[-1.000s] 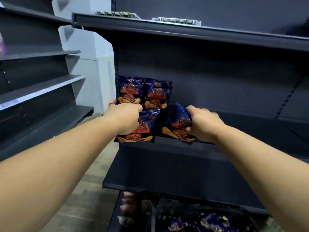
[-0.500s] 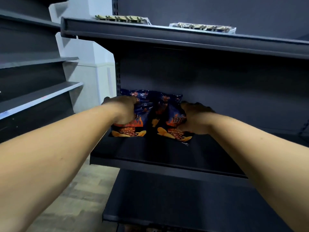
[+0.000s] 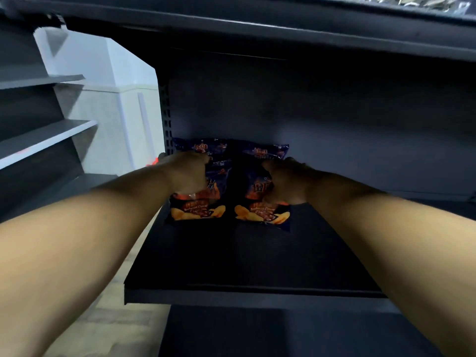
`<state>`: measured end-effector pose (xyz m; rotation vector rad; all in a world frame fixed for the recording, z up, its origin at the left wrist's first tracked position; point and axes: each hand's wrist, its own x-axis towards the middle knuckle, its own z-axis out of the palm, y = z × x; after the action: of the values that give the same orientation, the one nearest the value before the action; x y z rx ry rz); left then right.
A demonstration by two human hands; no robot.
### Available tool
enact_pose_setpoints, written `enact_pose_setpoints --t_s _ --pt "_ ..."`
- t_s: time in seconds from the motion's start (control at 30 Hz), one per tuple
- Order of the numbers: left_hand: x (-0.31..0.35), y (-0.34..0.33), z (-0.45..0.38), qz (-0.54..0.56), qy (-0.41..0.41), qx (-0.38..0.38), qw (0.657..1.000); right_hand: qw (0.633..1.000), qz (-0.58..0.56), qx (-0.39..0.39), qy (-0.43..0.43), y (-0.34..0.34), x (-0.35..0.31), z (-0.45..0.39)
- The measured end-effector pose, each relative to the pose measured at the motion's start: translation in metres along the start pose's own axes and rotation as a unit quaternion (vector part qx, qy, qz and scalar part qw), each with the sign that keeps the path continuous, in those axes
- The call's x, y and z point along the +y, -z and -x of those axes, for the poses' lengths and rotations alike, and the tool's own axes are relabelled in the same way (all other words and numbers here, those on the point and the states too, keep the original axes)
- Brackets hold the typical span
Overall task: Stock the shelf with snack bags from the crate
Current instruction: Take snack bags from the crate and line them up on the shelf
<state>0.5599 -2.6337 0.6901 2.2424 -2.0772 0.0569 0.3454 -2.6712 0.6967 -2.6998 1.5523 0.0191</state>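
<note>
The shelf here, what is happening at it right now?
A person is stocking the shelf with snack bags. The left hand holds one bag and the right hand holds another bag, side by side near the back left corner. Both bags stand with their bottom edges on the shelf, in front of two bags already leaning on the back panel.

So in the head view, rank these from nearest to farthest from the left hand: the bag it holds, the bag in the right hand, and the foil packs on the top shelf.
1. Left bag, gripped by the left hand.
2. Right bag, beside it, in the right hand.
3. Foil packs, upper right, one shelf up.
</note>
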Motion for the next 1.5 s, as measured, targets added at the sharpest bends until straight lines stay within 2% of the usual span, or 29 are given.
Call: enact_pose_setpoints --t_s 0.3,0.47,0.63,1.0,1.37,1.5 --pt "-0.012 -0.015 -0.024 -0.066 -0.017 0.038 0.997 0.998 0.027 0.042 -0.038 -0.018 0.001 -0.026" --pt "-0.012 -0.024 -0.024 -0.056 -0.021 0.061 0.996 0.998 -0.004 0.057 -0.041 -0.022 -0.005 -0.024" --pt "-0.015 -0.026 -0.019 -0.044 -0.028 0.103 0.993 0.997 0.026 0.069 -0.035 -0.023 -0.006 -0.023" --pt "-0.012 -0.029 -0.005 -0.024 -0.032 0.137 0.99 0.995 0.023 0.09 -0.028 -0.025 -0.009 -0.019" --pt "0.029 -0.02 0.029 -0.025 -0.046 0.21 0.976 0.99 -0.005 0.139 -0.025 -0.016 -0.014 0.011" --pt "0.059 -0.018 0.055 -0.021 -0.04 0.186 0.982 0.989 -0.026 0.145 -0.016 -0.016 -0.011 0.038"
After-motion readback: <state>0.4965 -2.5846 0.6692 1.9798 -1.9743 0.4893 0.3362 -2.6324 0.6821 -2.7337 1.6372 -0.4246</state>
